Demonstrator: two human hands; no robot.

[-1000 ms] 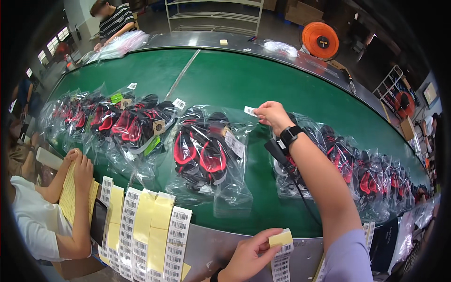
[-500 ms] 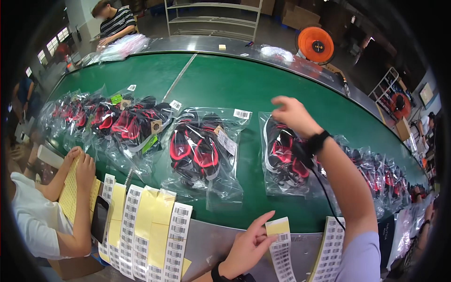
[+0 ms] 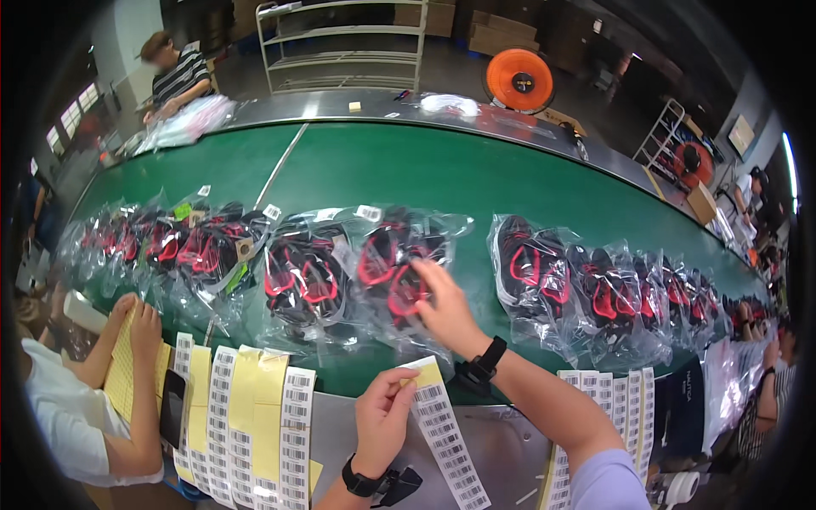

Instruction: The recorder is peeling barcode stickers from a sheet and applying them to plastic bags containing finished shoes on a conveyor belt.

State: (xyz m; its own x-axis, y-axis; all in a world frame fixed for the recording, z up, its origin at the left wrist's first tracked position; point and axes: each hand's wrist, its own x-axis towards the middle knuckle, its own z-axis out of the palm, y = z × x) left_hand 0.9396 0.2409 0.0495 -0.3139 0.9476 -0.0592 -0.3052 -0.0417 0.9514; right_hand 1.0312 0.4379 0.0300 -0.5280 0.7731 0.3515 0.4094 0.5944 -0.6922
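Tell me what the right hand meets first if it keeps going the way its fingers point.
The right hand already touches the bagged red-and-black sandals; straight on, it would likely press further into that bag.

Factory hall behind a green conveyor belt (image 3: 442, 170)

A white metal shelving rack (image 3: 340, 38) stands beyond it; windows (image 3: 72, 115) glow at left.

Bagged shoes (image 3: 399, 272) lie on belt (image 3: 476, 170) behind label strips (image 3: 255, 408).
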